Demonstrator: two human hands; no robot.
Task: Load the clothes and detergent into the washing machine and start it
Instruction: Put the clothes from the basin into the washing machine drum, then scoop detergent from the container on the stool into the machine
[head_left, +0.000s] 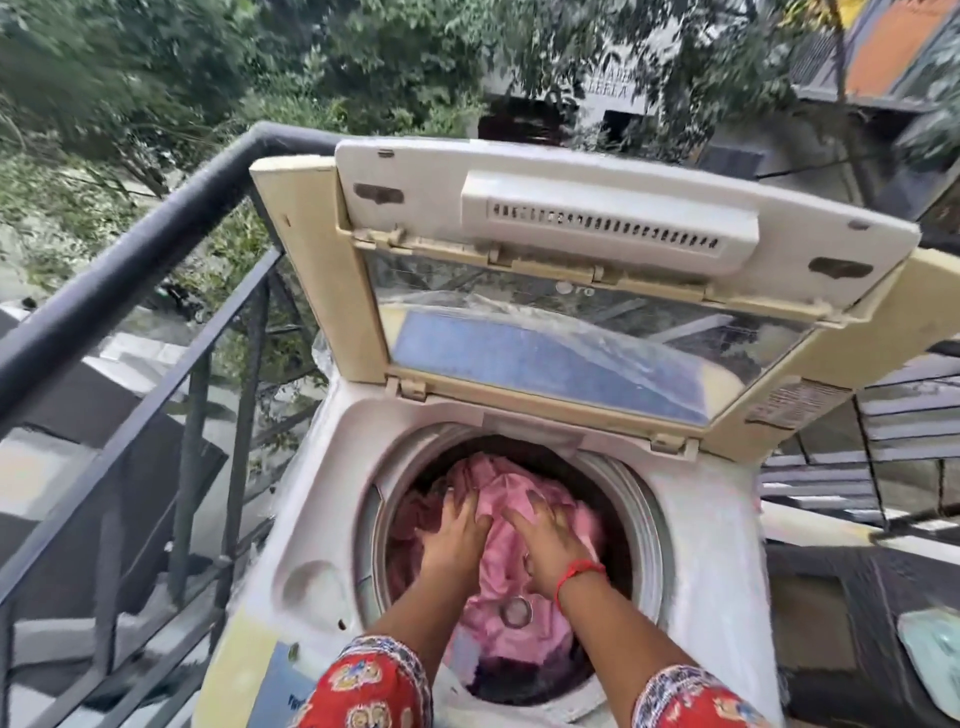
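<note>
Pink cloth (511, 530), soft and heavily creased, is lying bunched in the round drum (631, 512) of a top-loading washing machine (711, 561). It is filling the middle of the opening; a darker, maroon-toned piece is showing at its left edge and something dark is lying beneath it at the near side. A small round metal ring (516, 611) is sitting on the pink folds near the front.

Both hands are reaching down into the drum. The left hand (457, 538) is lying palm-down on the cloth with fingers straight and slightly spread, pressing rather than pinching. The right hand (545, 545) is doing the same just beside it, fingers extended flat over the folds, the two hands nearly touching at the fingertips. A red thread band (577, 571) is circling the right wrist. Red patterned sleeves (371, 686) are showing at the bottom edge.

The drum rim is dull grey metal, ring-shaped and smooth. The machine's top surround is white plastic, looking dusty and matte. The lid (613, 291) is standing folded upward in two hinged panels: yellowed cream plastic framing, a clear window panel below, a slotted vent strip above.

A dark metal railing (156, 244) with a rounded top bar is running along the left of the machine. Green trees (208, 67) are standing beyond it.
</note>
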